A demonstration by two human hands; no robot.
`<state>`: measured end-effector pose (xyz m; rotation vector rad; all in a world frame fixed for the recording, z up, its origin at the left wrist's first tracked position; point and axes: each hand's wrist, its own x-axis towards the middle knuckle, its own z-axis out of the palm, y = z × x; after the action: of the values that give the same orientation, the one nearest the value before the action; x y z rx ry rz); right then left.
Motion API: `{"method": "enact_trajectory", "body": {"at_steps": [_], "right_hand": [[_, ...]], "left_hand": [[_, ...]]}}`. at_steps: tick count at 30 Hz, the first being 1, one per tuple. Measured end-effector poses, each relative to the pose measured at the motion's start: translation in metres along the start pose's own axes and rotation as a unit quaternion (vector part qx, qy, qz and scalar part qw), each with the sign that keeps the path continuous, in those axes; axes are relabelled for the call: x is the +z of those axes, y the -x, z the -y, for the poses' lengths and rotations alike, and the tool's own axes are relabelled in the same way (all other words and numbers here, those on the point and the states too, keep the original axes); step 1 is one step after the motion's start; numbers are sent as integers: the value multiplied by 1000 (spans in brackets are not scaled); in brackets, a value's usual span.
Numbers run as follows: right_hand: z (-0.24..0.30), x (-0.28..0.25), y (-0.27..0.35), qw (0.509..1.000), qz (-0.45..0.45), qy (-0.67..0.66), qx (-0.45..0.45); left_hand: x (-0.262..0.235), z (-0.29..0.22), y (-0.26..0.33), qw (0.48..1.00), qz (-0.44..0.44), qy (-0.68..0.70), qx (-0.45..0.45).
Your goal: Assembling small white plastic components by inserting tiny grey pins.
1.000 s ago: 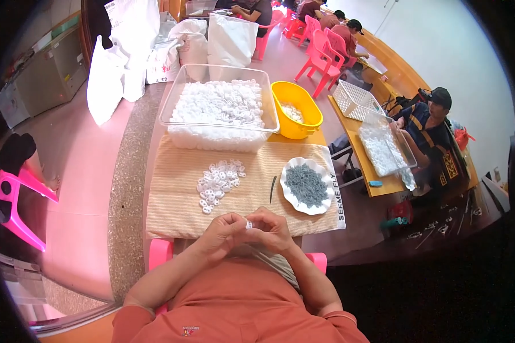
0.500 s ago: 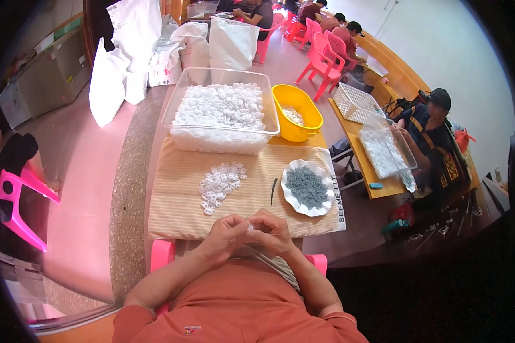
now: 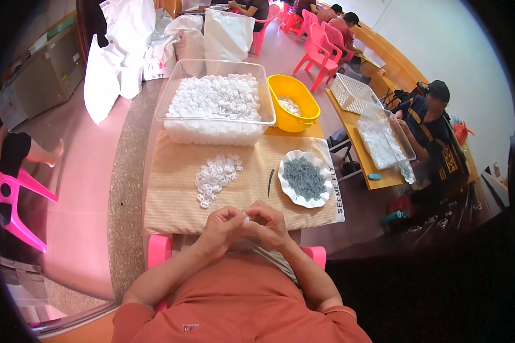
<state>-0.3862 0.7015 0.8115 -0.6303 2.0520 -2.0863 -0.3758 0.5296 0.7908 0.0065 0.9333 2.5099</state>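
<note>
Nearer us than the scalloped plate [image 3: 306, 202], our left hand [image 3: 221, 230] and right hand [image 3: 268, 224] pinch a small white piece [image 3: 246, 219]: probably light, stiff, slippery; best held by edges.

Light is strongest toward eleven o'clock, bleaching the white sacks [image 3: 131, 28] nearly featureless and leaving a sheen on the pink floor [image 3: 81, 177] at nine; four o'clock sinks into black shadow; fisheye distortion bows the speckled strip [image 3: 126, 228] at eight; the small white piece [image 3: 246, 219] at six is too soft for detail.
</note>
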Motion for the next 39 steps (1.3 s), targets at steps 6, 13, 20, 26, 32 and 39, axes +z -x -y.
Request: {"method": "enact_trajectory", "body": {"at_steps": [6, 13, 20, 26, 32, 39], "right_hand": [[2, -3, -2, 1000, -1, 20, -17], [-5, -4, -2, 995, 10, 82, -53], [-5, -6, -1, 997, 6, 64, -50], [-3, -6, -1, 999, -5, 31, -40], [3, -10, 0, 997, 0, 66, -47], [13, -12, 1, 995, -17, 97, -1]], "left_hand": [[-2, -1, -3, 1000, -4, 12, -22], [0, -2, 1, 1000, -9, 3, -16], [4, -2, 2, 1000, -8, 8, -11], [5, -5, 1, 1000, -3, 11, -27], [6, -9, 3, 999, -4, -7, -50], [2, -7, 2, 998, -32, -25, -47]]}}
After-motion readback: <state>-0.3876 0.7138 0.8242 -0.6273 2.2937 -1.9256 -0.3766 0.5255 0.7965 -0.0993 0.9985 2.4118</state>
